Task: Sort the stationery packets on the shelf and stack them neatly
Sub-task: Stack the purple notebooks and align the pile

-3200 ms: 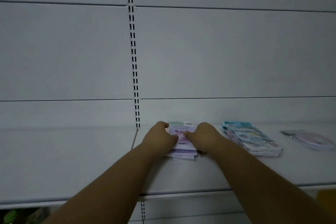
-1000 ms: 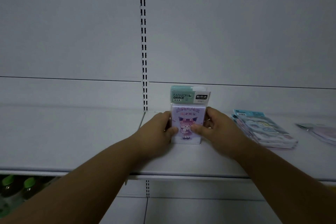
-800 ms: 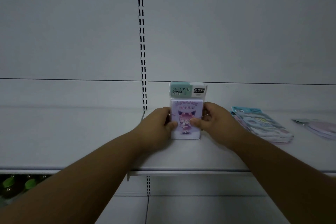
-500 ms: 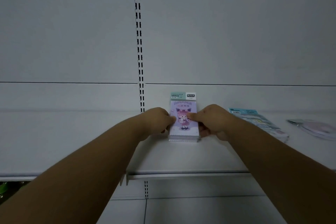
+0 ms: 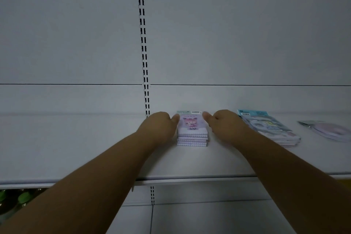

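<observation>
At frame centre, a flat stack of lilac cartoon-girl stationery packets (image 5: 192, 132) lay squared between left hand (image 5: 161, 126) and right hand (image 5: 225, 126), both loosely curled against its sides.

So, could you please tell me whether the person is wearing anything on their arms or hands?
No: both forearms are bare as far as the frame shows, with no sleeves, gloves, watch or bracelet visible. The left hand and right hand show no rings; fingers are mostly hidden.

We see a white metal shelf (image 5: 76, 148). On it lies a flat stack of purple packets (image 5: 192, 133) near the middle. To its right lies a stack of blue packets (image 5: 269, 127), and farther right some pink packets (image 5: 330, 131), well apart.
</observation>
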